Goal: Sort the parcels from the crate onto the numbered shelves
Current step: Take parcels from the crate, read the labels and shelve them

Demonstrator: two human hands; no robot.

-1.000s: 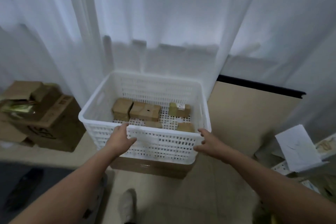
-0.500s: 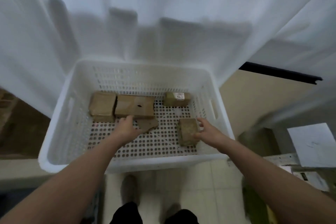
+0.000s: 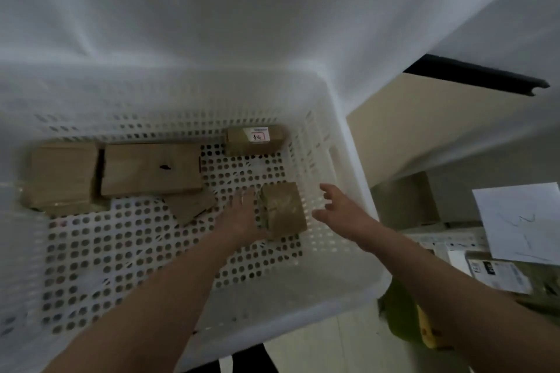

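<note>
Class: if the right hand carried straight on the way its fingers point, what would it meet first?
Probably the labelled parcel at the far wall of the crate; the right hand points forward-left, seemingly just past the nearer parcel. Depth is unclear.

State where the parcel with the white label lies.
In the head view, the labelled parcel lies in the far right corner of the crate, against its back wall.

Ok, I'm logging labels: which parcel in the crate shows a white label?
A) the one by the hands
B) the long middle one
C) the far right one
C: only the far right parcel bears a white label.
</note>
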